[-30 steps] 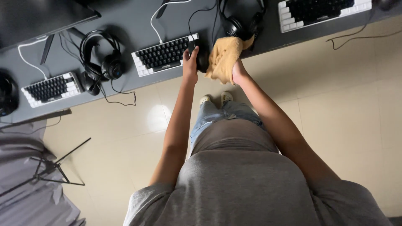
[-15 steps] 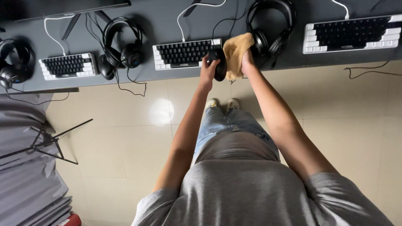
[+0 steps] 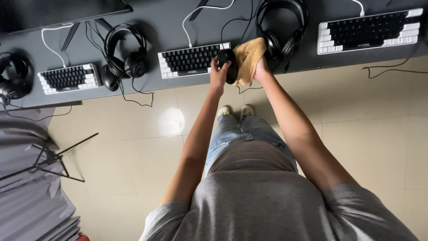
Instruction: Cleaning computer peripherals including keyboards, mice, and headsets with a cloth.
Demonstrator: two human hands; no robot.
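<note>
Mouse (image 3: 228,62) mostly hidden by left hand (image 3: 218,73) and cloth (image 3: 248,56); monitor (image 3: 58,11) cut by top edge; far-left headset (image 3: 13,80) partly cropped.

- We wear a grey T-shirt (image 3: 267,205) with short sleeves, so our arms are bare
- We wear light blue jeans (image 3: 243,129)
- Our shoes (image 3: 235,110) are pale, with small spots on top
- Our left hand (image 3: 218,73) and right hand (image 3: 262,70) have no gloves

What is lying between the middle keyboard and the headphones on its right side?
In the head view, the black mouse held by the left hand and the tan cloth gripped by the right hand lie there.
</note>
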